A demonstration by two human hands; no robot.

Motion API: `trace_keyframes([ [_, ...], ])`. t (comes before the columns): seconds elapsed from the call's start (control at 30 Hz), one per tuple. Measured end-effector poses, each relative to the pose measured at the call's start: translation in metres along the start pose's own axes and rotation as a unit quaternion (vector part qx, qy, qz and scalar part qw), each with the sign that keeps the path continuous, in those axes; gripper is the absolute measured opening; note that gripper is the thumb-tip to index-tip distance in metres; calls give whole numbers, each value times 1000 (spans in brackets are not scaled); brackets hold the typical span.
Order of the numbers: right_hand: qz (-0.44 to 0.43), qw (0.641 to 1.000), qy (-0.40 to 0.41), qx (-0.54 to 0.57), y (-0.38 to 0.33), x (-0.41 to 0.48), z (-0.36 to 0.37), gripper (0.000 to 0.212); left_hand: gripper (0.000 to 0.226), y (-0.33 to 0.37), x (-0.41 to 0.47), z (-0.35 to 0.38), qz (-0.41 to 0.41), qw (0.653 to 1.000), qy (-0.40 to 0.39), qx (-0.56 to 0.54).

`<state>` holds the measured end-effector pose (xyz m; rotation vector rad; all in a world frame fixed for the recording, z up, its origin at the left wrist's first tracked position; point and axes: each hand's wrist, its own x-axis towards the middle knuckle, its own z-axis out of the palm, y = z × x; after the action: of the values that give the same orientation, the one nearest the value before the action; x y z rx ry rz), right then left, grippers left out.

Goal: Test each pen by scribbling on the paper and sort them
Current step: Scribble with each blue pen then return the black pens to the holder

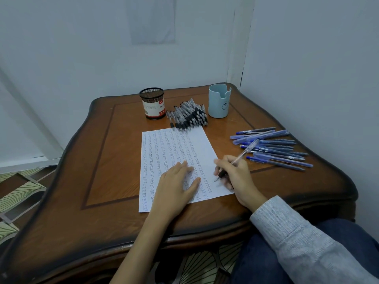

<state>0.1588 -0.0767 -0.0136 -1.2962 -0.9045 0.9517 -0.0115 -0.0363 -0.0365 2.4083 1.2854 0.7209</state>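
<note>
1. Step in hand: scribble test. Right hand (235, 173) fingers (220, 162) pinch a clear-barrelled pen with a black grip (244, 153) in a writing hold. The tip is at the right edge of the white sheet of paper (164, 144); whether it touches, can't tell.
2. Left hand (176, 181) lies flat on the sheet just left of the tip, fingers straight and slightly spread, pinning it.
3. Sheet is almost full of scribble rows; bare margin is right by the tip.
4. Next, my read: check for ink, then drop the pen in a group. A heap of black-grip pens (188, 115) lies well beyond the left fingers, and a spread of blue plastic pens (272, 146) just beyond the right fingers.
5. Black mesh pen cup (152, 103) and pale blue plastic cup (219, 101) flank the heap on the brown wooden counter (102, 160). Which takes what, can't tell.
6. Reach looks unobstructed, but the blue pens are close enough to get swept.
</note>
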Motion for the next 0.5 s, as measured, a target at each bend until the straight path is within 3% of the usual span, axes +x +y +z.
trace_keyframes([
  [0.1, 11, 1000, -1, 28, -5, -2, -1, 28, 42, 1, 0, -1, -17, 1000, 15, -14],
  [0.17, 10, 999, -11, 31, -3, -2, -2, 33, 41, 1, 0, -1, -36, 999, 18, -27],
  [0.5, -23, 1000, -18, 2, -5, -3, 0, 27, 32, 0, 11, -6, -23, 998, -55, -12],
])
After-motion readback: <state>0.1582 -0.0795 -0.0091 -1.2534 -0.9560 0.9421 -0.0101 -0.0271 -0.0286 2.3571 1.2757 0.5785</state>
